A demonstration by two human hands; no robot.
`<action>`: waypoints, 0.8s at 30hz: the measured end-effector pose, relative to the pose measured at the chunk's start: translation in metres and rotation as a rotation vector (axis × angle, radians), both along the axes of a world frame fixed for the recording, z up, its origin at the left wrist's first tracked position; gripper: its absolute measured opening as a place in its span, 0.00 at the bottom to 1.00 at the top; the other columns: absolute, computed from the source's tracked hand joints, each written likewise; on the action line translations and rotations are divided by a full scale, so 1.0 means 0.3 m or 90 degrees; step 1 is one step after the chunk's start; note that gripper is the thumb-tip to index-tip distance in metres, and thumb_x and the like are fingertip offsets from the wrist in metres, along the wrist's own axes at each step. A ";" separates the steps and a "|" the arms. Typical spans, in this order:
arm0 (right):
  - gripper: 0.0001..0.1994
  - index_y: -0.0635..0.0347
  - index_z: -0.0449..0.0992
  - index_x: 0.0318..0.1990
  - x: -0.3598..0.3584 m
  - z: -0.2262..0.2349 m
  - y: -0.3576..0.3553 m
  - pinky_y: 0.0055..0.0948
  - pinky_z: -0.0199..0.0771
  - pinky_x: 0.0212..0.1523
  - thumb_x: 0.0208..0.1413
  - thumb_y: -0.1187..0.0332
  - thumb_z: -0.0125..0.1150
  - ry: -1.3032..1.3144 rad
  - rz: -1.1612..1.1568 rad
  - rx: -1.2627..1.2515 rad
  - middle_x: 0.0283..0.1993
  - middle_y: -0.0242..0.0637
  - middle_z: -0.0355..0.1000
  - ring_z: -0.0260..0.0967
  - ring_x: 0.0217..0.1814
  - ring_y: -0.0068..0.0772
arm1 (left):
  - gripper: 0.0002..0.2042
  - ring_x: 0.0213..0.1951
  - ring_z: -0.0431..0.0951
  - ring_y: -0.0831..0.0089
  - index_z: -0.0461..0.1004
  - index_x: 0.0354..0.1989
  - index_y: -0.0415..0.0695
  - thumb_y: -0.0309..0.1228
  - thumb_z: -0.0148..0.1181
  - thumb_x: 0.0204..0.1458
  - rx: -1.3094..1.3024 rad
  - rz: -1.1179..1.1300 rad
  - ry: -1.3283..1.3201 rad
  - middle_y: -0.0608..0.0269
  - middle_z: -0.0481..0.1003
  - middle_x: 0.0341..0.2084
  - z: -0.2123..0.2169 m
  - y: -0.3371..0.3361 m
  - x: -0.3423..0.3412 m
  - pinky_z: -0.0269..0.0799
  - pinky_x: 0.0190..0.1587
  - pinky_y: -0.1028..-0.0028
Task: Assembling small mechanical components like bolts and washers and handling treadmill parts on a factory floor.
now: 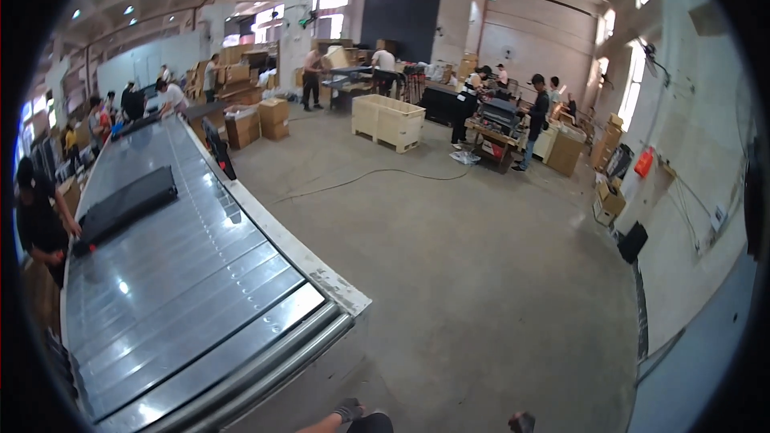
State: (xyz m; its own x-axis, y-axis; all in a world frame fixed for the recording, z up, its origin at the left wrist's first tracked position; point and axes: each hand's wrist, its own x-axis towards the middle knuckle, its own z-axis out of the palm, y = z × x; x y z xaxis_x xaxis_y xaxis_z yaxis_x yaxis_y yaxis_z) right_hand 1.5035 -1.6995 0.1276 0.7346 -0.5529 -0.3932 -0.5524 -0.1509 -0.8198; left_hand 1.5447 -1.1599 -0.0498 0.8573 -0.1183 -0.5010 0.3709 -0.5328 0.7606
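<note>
At the lower edge my left hand (349,410), in a grey glove, hangs beside the near end of a long metal conveyor table (160,289). It appears apart from the table, and its fingers are too small and dim to read. Farther right, my right hand (521,422) shows as a dark shape cut off by the lower edge, above the floor. I see no object in either hand. A flat black panel-like thing (132,204) lies across the table. At the table's left side, a person in dark clothes (40,212) reaches toward its near end.
Two rollers (297,361) finish the table's near end. A cable (385,171) crosses the grey floor (481,273). Ahead stand a wooden crate (385,124), cardboard boxes (273,118) and a workbench (497,124) with people around it. A wall (698,216) runs along the right, with a black bag-like item (633,242) against it.
</note>
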 end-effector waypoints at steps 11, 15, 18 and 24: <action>0.23 0.58 0.72 0.59 1.133 -0.029 0.088 0.41 0.72 0.55 0.61 0.57 0.60 0.302 0.385 -0.053 0.50 0.38 0.78 0.74 0.49 0.39 | 0.21 0.42 0.80 0.43 0.79 0.41 0.37 0.43 0.50 0.55 0.114 -0.321 -0.127 0.40 0.80 0.38 0.072 -0.361 1.576 0.75 0.46 0.53; 0.07 0.55 0.78 0.38 1.559 -0.253 0.036 0.36 0.72 0.33 0.60 0.63 0.59 0.389 0.379 0.022 0.32 0.30 0.75 0.69 0.30 0.30 | 0.19 0.46 0.80 0.47 0.79 0.45 0.40 0.42 0.52 0.55 0.004 -0.044 -0.208 0.43 0.80 0.42 0.250 -0.274 2.067 0.74 0.49 0.58; 0.06 0.54 0.75 0.34 1.956 -0.276 -0.028 0.35 0.68 0.30 0.60 0.64 0.58 0.402 0.428 -0.051 0.29 0.29 0.72 0.65 0.27 0.29 | 0.19 0.45 0.79 0.46 0.79 0.43 0.41 0.43 0.52 0.55 -0.127 0.094 -0.202 0.42 0.79 0.41 0.302 -0.236 2.354 0.74 0.49 0.58; 0.08 0.52 0.71 0.28 2.946 -0.310 0.157 0.34 0.60 0.24 0.59 0.67 0.56 0.395 0.633 -0.187 0.24 0.27 0.66 0.59 0.23 0.27 | 0.22 0.49 0.79 0.49 0.79 0.50 0.43 0.45 0.52 0.55 0.172 0.094 0.051 0.46 0.79 0.48 -0.092 0.179 2.534 0.74 0.51 0.58</action>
State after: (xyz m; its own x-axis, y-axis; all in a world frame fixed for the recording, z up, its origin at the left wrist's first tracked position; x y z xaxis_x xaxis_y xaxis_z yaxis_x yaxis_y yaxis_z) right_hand 2.3873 -1.6525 0.0345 0.6202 0.0193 -0.7842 -0.3767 -0.8695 -0.3193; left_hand 2.3050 -1.1062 -0.0776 0.8115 0.1511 -0.5645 0.5130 -0.6468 0.5643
